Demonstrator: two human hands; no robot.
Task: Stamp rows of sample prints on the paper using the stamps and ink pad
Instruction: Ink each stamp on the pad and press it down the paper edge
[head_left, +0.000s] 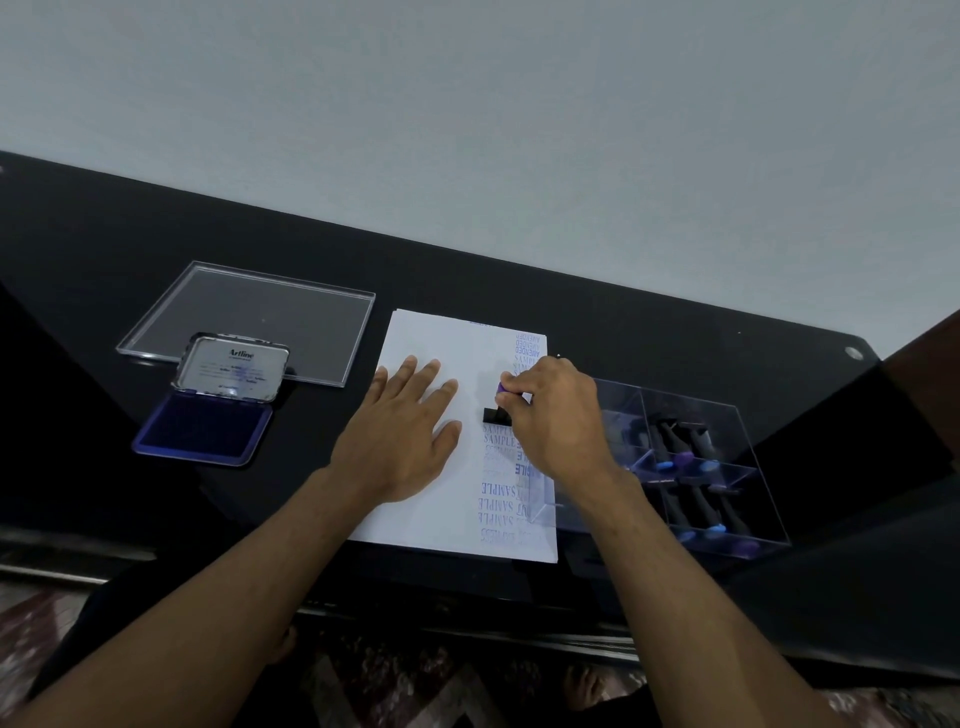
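A white sheet of paper (441, 509) lies on the black table, with columns of blue SAMPLE prints along its right side. My left hand (410, 426) rests flat on the sheet, fingers spread. My right hand (556, 415) grips a black stamp (494, 414) with a purple knob, and its base presses on the paper just above the printed rows. The ink pad (208, 428) sits open at the left, its blue pad showing and its lid tilted up.
A clear acrylic lid (249, 317) lies flat behind the ink pad. A clear divided box (691, 462) at the right holds several black stamps with blue and purple knobs. The table's near edge runs just below the paper.
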